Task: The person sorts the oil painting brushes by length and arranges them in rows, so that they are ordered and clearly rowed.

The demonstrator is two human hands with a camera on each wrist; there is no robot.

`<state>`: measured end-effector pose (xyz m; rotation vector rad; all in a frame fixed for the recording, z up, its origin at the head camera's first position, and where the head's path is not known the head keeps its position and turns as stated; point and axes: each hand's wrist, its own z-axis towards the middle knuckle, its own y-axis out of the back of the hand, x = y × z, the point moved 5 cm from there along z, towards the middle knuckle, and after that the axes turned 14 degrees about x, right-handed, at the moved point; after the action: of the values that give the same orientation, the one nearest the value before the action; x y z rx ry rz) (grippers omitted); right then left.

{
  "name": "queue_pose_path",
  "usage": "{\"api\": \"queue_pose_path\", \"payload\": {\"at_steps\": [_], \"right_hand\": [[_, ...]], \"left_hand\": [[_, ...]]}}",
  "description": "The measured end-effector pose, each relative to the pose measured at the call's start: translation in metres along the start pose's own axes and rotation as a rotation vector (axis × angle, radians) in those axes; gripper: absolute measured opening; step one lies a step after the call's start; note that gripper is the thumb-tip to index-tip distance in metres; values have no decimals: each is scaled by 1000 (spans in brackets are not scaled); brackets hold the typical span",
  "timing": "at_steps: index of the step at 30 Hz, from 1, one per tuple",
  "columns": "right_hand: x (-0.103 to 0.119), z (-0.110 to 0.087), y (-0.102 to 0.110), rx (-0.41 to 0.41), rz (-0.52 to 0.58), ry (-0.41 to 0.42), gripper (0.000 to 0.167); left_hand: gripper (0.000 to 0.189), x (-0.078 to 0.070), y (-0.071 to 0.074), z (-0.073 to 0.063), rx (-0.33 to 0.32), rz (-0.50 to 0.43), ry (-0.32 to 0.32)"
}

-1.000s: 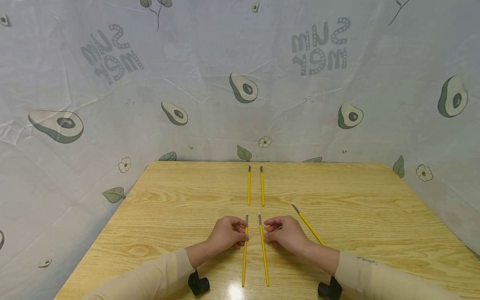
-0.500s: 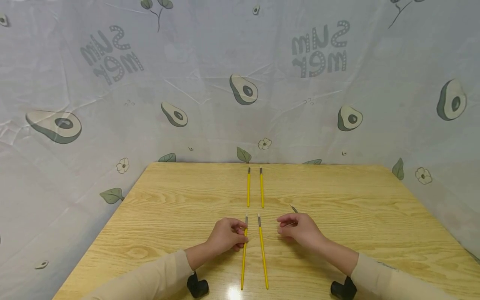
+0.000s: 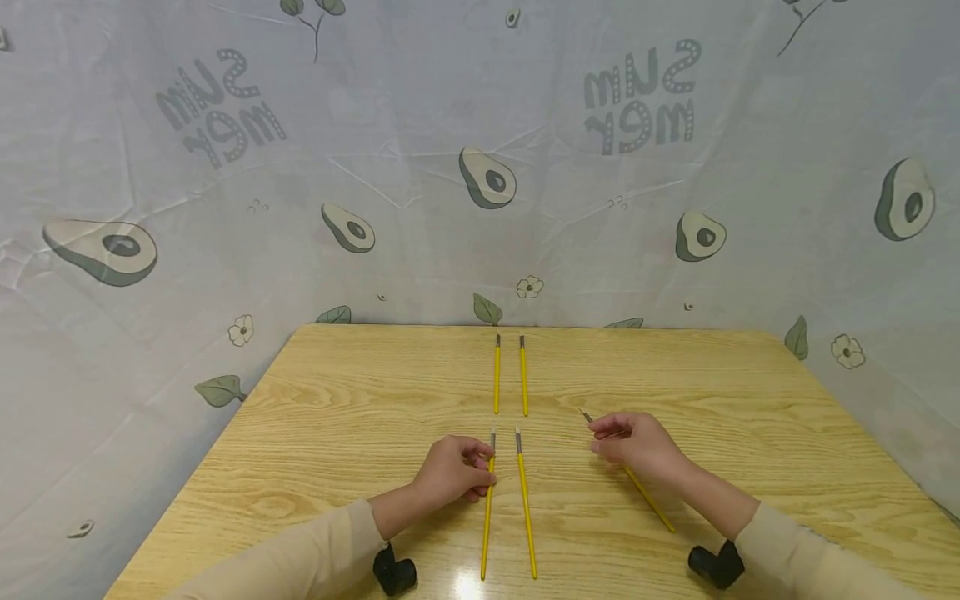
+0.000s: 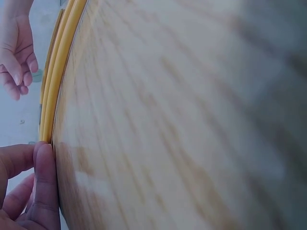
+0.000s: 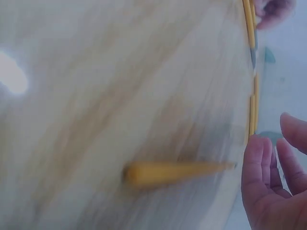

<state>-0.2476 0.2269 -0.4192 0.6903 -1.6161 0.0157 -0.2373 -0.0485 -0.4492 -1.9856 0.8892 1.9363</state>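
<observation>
Near the front middle of the table, a yellow paintbrush [image 3: 486,533] with a grey ferrule lies lengthwise. My left hand [image 3: 452,468] pinches it just below the ferrule; thumb and fingertips meet on the yellow handle in the left wrist view. Close to its right lies a second paintbrush [image 3: 527,517], untouched. My right hand [image 3: 641,446] hovers over a slanted paintbrush [image 3: 650,500] farther right, covering its middle. In the right wrist view a gap shows between the thumb and fingers of the right hand [image 5: 276,187], and that brush [image 5: 168,173] lies apart from them.
Two more yellow paintbrushes, one on the left [image 3: 497,379] and one on the right [image 3: 524,379], lie side by side toward the table's far edge. A patterned curtain [image 3: 420,167] hangs behind the wooden table [image 3: 345,392].
My right hand has moved away from the front right paintbrush, rightward to above the slanted one. My left hand keeps its hold in the same place.
</observation>
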Motion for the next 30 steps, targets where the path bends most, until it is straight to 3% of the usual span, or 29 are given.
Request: {"api": "queue_pose_path", "payload": {"at_steps": [11,30], "right_hand": [[-15,0,19,-37,-46,-49,33],[-30,6,20,-40,-42,-94,32]], "left_hand": [[31,0,0,0,4,0,9],[32,2,1,1,8,-18,8]]}}
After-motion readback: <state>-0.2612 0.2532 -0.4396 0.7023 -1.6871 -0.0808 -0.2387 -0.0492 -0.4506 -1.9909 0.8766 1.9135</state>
